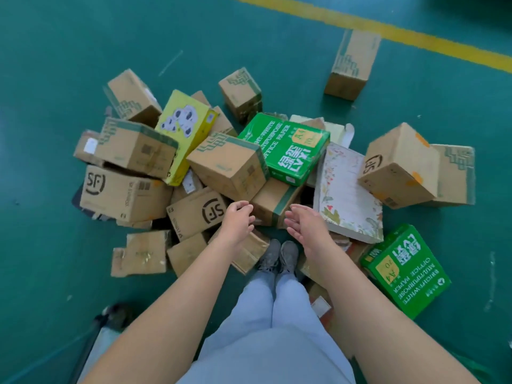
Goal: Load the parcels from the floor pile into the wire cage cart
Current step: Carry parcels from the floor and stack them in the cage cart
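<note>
The left hand (238, 220) and right hand (306, 225) hung side by side, apart, over the near edge of the parcel pile (227, 167) on the floor (55, 65). Just beyond the left hand lay an SF-marked box (198, 210); further left sat a second SF box (124, 194) with another carton (137, 146) resting on top. Straight ahead, a tilted carton (230, 164) leaned on the heap, a paper ream box (288, 148) just to its right. Right of the right hand lay a flat floral box (346, 192), and beyond that a third SF box (400, 166). A second ream box (406, 270) sat nearer, off to the right. One lone carton (352, 65) stood well apart, far ahead and right, before the floor line (415, 37). The shoes (278, 254) stood below, between the hands.
</note>
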{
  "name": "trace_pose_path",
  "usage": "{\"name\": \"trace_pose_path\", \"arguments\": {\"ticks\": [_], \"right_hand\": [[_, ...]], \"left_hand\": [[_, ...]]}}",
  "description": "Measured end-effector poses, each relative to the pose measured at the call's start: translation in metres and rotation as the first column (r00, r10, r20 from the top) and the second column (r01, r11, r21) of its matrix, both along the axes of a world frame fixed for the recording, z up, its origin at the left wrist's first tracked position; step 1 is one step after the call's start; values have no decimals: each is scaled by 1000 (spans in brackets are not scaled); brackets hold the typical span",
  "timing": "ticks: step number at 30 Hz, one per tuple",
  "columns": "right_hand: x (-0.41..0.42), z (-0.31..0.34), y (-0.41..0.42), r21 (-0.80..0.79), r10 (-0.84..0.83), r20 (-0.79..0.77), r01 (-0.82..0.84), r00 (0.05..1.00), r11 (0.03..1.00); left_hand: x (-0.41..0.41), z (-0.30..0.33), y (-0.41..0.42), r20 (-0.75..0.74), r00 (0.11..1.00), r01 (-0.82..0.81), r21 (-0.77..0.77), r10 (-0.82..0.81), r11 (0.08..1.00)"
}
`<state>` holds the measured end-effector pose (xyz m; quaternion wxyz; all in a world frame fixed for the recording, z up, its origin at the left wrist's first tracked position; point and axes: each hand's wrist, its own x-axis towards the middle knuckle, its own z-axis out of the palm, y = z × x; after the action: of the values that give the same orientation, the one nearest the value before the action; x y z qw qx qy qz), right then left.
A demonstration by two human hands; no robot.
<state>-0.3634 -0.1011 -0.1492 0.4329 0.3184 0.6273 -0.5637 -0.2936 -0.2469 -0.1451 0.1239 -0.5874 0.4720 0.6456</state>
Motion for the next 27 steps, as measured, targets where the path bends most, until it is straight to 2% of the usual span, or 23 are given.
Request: {"name": "trace_pose_path", "arguments": {"ticks": [5, 10, 15, 19, 22, 27], "right_hand": [[-24, -54, -26, 20, 155, 34, -155, 987, 988], [-50, -124, -60, 43, 308, 26, -309, 951, 950], [-78, -200, -91, 54, 441, 3, -440, 898, 896], [-111, -247, -117, 121, 557, -52, -549, 829, 827], [-136, -278, -143, 164, 584, -83, -567, 807, 807], [-164, -316, -185, 151, 560, -185, -540, 807, 828]], "left_hand": [[-7, -41, -13, 59, 997, -57, -20, 58, 998], [-14, -109, -34, 105, 990, -97, -18, 98, 995], [-28, -181, -58, 119, 979, -164, -3, 163, 986], [-44, -233, -78, 94, 955, -285, 7, 283, 959], [-61, -265, -93, 64, 937, -343, -9, 343, 939], [-80, -299, -114, 68, 917, -387, -90, 393, 918]]}}
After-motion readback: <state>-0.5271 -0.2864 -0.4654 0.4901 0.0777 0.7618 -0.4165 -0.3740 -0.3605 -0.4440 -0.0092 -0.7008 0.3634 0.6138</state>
